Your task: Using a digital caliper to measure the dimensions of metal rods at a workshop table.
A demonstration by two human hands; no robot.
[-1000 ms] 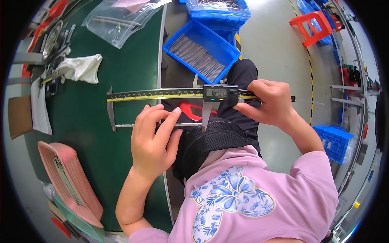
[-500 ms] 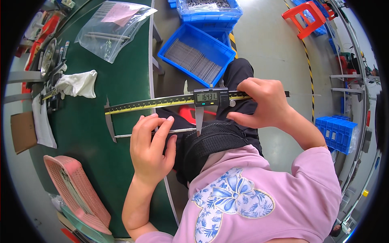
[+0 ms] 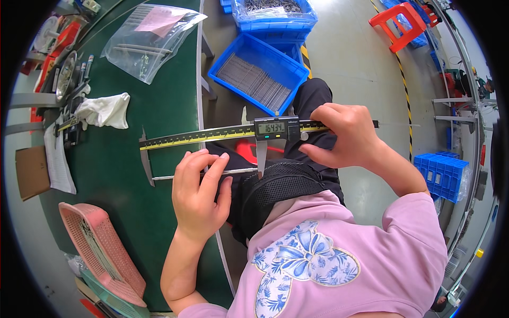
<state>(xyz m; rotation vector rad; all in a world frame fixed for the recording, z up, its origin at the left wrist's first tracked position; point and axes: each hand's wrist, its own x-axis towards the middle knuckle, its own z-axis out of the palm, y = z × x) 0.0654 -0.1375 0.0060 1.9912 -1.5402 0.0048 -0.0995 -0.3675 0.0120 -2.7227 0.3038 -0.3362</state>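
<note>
A digital caliper (image 3: 196, 139) with a black and yellow scale lies across my lap and the table edge. My right hand (image 3: 350, 132) grips its beam at the right end, thumb beneath near the slider's wheel. Between the long lower jaws runs a thin silver metal rod (image 3: 241, 171), its ends at or very near both jaws. My left hand (image 3: 199, 193) pinches the rod around its middle, fingers curled over it and hiding part of it. The display on the slider is lit.
On the green table (image 3: 159, 212) lie a clear plastic bag (image 3: 151, 45) with thin rods, a white glove (image 3: 106, 110) and a pink basket (image 3: 114, 249). Beyond my knees, a blue bin (image 3: 260, 71) holds many rods. A red stool (image 3: 397, 24) stands far right.
The reading on the caliper's display has changed slightly. Both hands, the caliper and the rod keep nearly the same place, with the whole view shifted a little.
</note>
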